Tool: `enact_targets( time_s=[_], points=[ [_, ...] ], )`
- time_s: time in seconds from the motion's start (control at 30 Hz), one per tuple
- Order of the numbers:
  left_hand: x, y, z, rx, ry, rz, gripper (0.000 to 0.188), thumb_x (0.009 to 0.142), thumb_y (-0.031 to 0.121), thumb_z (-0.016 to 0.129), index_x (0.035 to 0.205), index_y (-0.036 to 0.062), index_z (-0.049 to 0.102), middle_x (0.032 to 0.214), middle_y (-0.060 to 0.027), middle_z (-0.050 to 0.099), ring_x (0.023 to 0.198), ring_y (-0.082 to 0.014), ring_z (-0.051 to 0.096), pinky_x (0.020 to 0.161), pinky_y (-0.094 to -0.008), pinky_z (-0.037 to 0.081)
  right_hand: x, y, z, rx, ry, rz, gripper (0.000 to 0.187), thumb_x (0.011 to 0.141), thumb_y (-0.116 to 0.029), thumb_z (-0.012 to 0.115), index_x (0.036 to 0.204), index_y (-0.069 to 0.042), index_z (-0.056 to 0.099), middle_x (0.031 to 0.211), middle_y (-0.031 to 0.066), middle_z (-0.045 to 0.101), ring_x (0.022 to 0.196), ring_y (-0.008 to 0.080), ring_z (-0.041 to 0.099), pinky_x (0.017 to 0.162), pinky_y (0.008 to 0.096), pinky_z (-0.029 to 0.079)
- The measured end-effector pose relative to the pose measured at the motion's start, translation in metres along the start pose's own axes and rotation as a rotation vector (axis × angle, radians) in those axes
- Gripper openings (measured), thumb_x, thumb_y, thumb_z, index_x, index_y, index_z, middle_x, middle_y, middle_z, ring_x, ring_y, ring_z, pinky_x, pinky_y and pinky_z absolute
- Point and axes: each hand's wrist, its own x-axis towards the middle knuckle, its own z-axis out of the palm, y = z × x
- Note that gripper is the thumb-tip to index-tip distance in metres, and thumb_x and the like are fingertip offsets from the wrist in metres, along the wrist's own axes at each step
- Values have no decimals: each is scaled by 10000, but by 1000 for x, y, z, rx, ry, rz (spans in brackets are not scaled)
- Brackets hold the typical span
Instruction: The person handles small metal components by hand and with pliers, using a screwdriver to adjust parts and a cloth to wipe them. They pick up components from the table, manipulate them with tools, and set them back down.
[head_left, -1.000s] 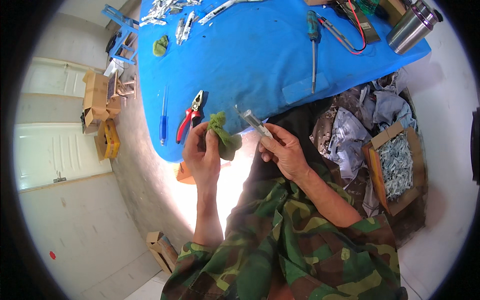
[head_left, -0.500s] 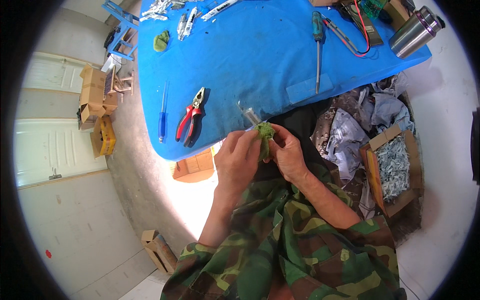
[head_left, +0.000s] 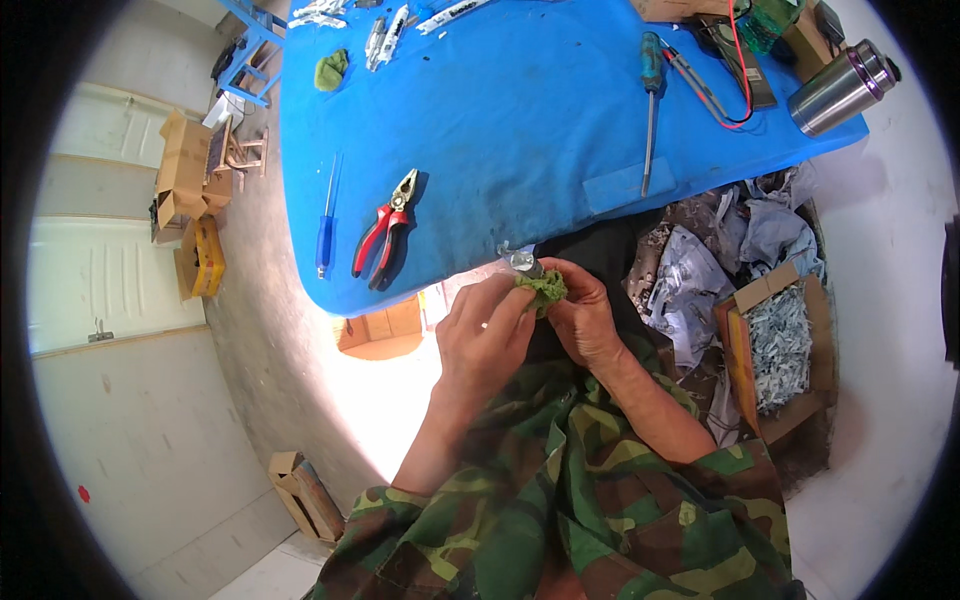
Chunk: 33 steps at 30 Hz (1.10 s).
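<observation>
In front of the table edge, my left hand and my right hand meet around a crumpled green cloth. Both are closed, with the fingers pinching the cloth from either side. Out of the cloth's far side sticks a small silvery, partly clear piece with a rounded end; its kind does not show, and its near part is hidden by the cloth and fingers. Red-handled pliers lie on the blue table cover beyond my left hand. Left of them is a screwdriver with a blue handle.
A long screwdriver, a red-wired tool and a steel flask occupy the table's right. White strips and another green cloth lie far left. A carton of shreds and plastic bags are below right.
The silvery piece has tilted, so its rounded end shows more. Both hands and the cloth have shifted slightly right and nearer. The whole view has moved a little.
</observation>
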Motion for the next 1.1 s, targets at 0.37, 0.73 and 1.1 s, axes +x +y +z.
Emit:
enact_targets(
  time_s=[0.37, 0.73, 1.1],
  points=[
    [-6, -2, -4, -44, -21, -72, 328, 725, -47, 805, 1031, 45, 728, 1080, -129, 708, 973, -333, 699, 827, -411, 575, 2, 7, -2, -111, 21, -6, 321, 957, 46, 699, 1272, -15, 692, 1185, 70, 737, 1065, 139, 693, 933, 291, 575],
    [-4, -3, -2, -45, 2, -62, 311, 740, -43, 811, 1028, 45, 732, 1057, -124, 708, 953, -322, 696, 802, -405, 573, 3, 5, 0, -80, 33, 24, 309, 967, 36, 692, 1271, -15, 685, 1176, 61, 736, 1057, 137, 693, 937, 292, 573],
    [-3, -3, 0, -41, -5, -67, 313, 742, -36, 817, 1030, 55, 733, 1055, -113, 709, 941, -314, 694, 798, -403, 569, 3, 3, -1, -62, 16, 32, 314, 969, 31, 692, 1279, -19, 680, 1181, 60, 732, 1060, 137, 692, 935, 292, 574]
  ],
)
